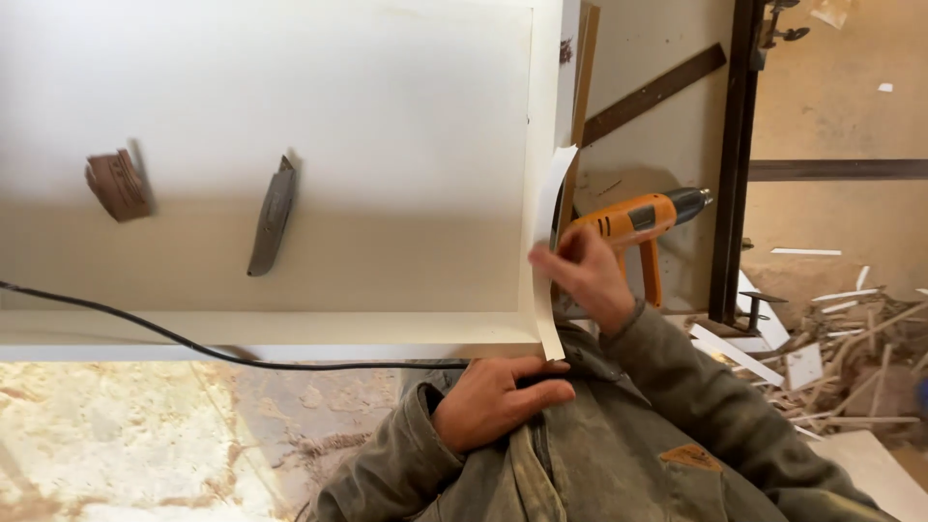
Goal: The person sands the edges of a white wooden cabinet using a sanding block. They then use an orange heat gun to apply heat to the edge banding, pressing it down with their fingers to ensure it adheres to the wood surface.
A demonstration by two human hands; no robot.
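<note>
Left hand (493, 401) flat on jacket, grip empty | right hand (585, 275) pinches one edge strip (547, 208) | one heat gun (643, 220)

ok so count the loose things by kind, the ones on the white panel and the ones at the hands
utility knife: 1
brown block: 1
orange heat gun: 1
white edge strip: 1, pinched by the right hand
black cable: 1, by the left hand
total: 5

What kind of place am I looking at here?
Most likely a carpentry or furniture workshop: a white panel with a loose edge strip under the right hand, an orange heat gun beside it, and wood offcuts and sawdust on the floor.
</note>
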